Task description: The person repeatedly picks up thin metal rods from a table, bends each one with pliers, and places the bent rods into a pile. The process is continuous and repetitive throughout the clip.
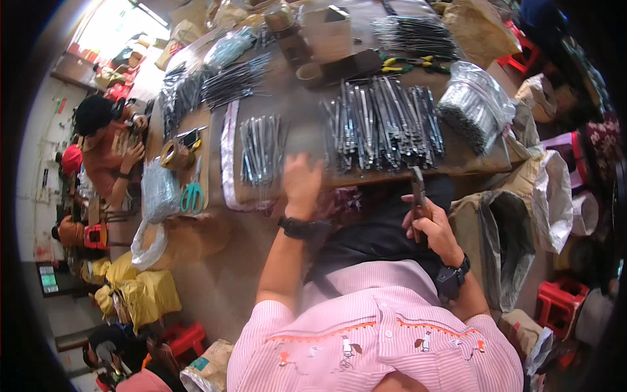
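Note:
My left hand (304, 178) is over the near edge of the table, between two rows of thin metal strips; its fingers are smeared by motion. On its left lies a small row of strips (260, 147), on its right a larger, thicker row of shiny strips (388, 124). My right hand (431, 225) is closed around the brown handle of a short hand tool (418, 186) with a grey metal upper part, held upright just off the table's near edge. The tool's exact kind is not clear.
A bagged bundle of strips (473, 108) lies at the table's right, with pliers (415, 63) farther back. Teal-handled scissors (192, 196) and a tape roll (175, 155) are at left. An open sack (506, 242) stands beside my right arm. A co-worker (104, 144) sits at left.

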Motion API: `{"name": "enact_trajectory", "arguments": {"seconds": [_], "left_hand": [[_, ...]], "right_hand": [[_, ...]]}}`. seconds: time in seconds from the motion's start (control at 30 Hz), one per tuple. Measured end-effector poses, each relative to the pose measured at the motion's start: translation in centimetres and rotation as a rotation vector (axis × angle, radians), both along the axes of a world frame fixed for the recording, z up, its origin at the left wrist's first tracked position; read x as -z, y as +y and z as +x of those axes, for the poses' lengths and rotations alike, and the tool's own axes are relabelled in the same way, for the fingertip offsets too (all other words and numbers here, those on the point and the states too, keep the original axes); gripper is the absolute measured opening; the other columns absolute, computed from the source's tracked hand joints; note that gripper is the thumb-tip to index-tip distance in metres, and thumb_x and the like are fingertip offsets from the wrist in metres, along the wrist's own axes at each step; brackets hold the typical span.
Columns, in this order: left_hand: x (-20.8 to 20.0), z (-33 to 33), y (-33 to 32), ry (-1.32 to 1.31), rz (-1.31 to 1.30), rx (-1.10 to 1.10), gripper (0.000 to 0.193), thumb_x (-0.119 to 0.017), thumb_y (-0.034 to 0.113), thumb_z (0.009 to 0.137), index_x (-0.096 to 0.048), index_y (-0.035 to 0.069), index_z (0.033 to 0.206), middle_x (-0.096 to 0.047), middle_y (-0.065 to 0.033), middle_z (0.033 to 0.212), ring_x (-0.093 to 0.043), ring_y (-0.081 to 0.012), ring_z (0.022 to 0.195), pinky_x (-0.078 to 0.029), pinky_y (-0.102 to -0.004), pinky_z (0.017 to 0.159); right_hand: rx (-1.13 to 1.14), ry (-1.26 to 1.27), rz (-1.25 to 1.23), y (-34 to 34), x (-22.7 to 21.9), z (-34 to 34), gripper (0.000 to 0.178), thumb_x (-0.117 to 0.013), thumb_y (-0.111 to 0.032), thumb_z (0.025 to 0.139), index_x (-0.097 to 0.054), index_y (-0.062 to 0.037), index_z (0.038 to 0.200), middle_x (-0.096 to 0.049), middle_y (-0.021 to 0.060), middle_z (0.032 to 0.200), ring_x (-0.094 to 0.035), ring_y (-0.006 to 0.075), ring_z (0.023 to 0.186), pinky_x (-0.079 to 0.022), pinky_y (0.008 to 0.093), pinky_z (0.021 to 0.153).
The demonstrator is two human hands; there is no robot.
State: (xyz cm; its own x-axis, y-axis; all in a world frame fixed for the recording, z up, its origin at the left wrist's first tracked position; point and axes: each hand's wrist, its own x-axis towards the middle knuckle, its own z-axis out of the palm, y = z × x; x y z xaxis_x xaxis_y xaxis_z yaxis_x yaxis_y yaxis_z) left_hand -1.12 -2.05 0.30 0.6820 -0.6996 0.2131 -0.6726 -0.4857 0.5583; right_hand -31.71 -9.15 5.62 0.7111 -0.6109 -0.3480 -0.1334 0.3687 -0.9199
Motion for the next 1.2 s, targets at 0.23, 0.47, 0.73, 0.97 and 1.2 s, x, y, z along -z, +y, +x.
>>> {"name": "enact_trajectory", "arguments": {"seconds": [0.23,0.47,0.73,0.97,1.2], "left_hand": [[1.2,0.9,-2.8,0.019,-0.004,0.123,0.027,-0.067,0.017,0.074,-0.067,-0.004,0.091,-0.069,-0.0199,0.083,-0.066,-0.0344,0.071,-0.053,-0.0384,0.069],[0.1,3.8,-0.7,1.383,-0.258,0.014,0.009,-0.063,0.009,0.084,-0.059,0.002,0.089,-0.062,-0.0064,0.078,-0.061,-0.017,0.067,-0.049,-0.0252,0.057],[0.6,4.4,-1.5,1.654,-0.198,0.002,0.015,-0.064,0.012,0.085,-0.059,0.003,0.097,-0.058,-0.0046,0.078,-0.056,-0.0159,0.067,-0.045,-0.0239,0.056],[-0.4,3.1,-1.3,1.722,-0.234,0.021,0.017,-0.064,0.011,0.088,-0.06,0.002,0.103,-0.057,-0.0034,0.079,-0.057,-0.0152,0.072,-0.045,-0.023,0.058],[-2.7,2.0,2.4,1.622,-0.332,0.113,0.025,-0.064,0.005,0.087,-0.056,0.004,0.11,-0.06,-0.0043,0.082,-0.061,-0.0151,0.072,-0.048,-0.0193,0.058]], "right_hand": [[0.049,-0.039,0.069,-0.7,0.4,-2.3,0.037,-0.046,-0.002,0.074,-0.053,0.001,0.111,-0.06,0.0099,0.077,-0.058,0.0143,0.06,-0.042,0.0236,0.048],[0.577,-0.435,0.326,-6.0,4.3,-7.0,0.027,-0.049,-0.018,0.083,-0.054,-0.0045,0.105,-0.058,0.0079,0.081,-0.056,0.0167,0.067,-0.047,0.0289,0.057],[0.902,-0.462,0.164,-14.4,7.1,-9.8,0.015,-0.052,-0.011,0.085,-0.059,-0.0035,0.096,-0.064,0.0108,0.084,-0.063,0.0217,0.075,-0.053,0.037,0.069],[1.014,0.051,-0.352,-18.9,7.1,-8.9,0.01,-0.07,-0.002,0.074,-0.064,-0.0021,0.081,-0.06,0.0005,0.071,-0.053,0.0109,0.059,-0.042,0.0275,0.055],[0.832,-0.07,-0.029,-16.6,5.1,-10.1,0.015,-0.065,-0.001,0.08,-0.06,0.001,0.094,-0.059,0.004,0.073,-0.055,0.0137,0.06,-0.049,0.0291,0.058]]}}
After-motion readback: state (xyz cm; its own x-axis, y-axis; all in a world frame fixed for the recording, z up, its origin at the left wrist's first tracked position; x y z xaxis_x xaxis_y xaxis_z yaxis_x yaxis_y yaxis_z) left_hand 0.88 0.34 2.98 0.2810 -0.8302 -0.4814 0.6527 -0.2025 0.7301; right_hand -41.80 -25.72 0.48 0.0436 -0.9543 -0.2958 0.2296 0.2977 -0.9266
